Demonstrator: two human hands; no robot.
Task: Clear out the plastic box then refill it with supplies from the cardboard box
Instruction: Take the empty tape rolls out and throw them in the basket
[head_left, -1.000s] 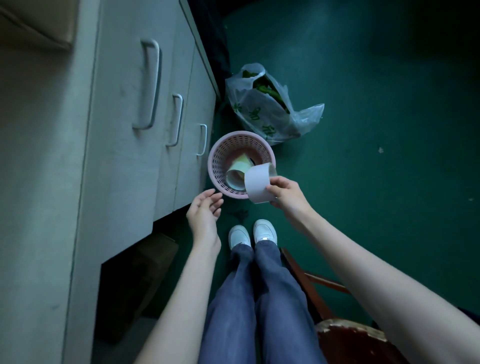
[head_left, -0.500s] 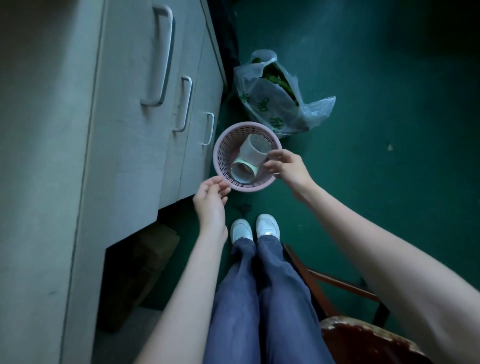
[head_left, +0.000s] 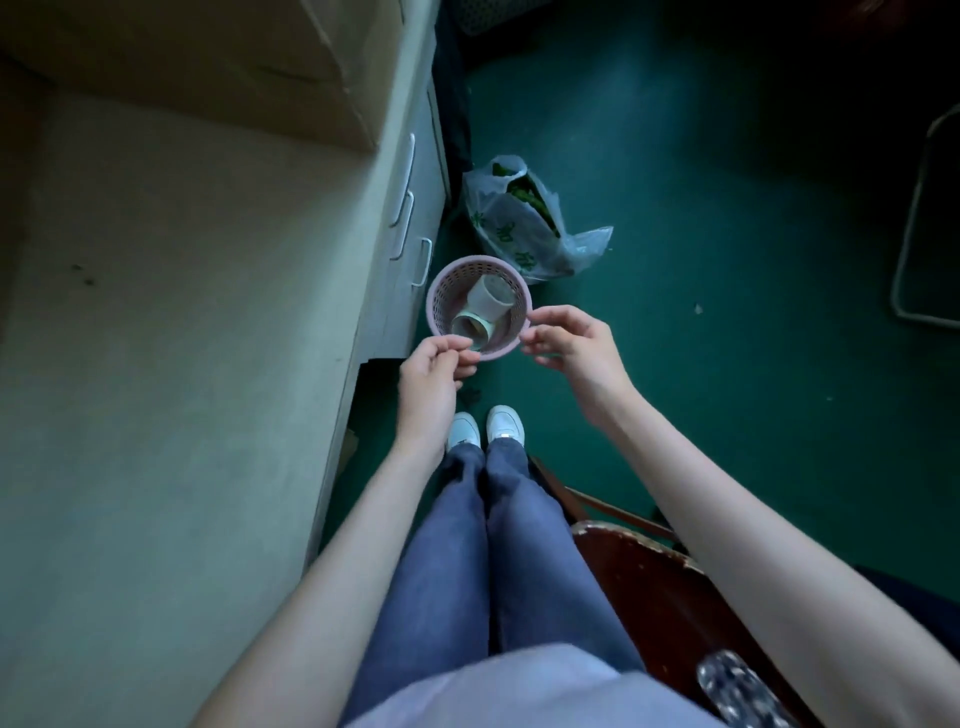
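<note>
A pink perforated plastic basket (head_left: 441, 296) stands on the green floor beside the cabinet. Inside it lie a white paper cup (head_left: 488, 299) and a pale green-edged cup or roll (head_left: 470, 327), both on their sides. My left hand (head_left: 431, 379) hovers in front of the basket's near-left rim, its fingers loosely curled with the thumb close to the fingertips. My right hand (head_left: 571, 348) hangs at the near-right rim with fingers loosely curled and nothing in it. A cardboard box (head_left: 208, 57) sits on the pale tabletop at the upper left.
The pale tabletop (head_left: 156, 389) fills the left side, with a drawer cabinet (head_left: 410, 208) under its far end. A clear plastic bag of greens (head_left: 524, 223) lies behind the basket. A dark wooden chair (head_left: 654, 597) stands at my right. My white shoes (head_left: 485, 428) are just short of the basket.
My right hand dropped the white cup into the basket and now holds nothing. The view pulled up and back, bringing the tabletop and cardboard box into sight.
</note>
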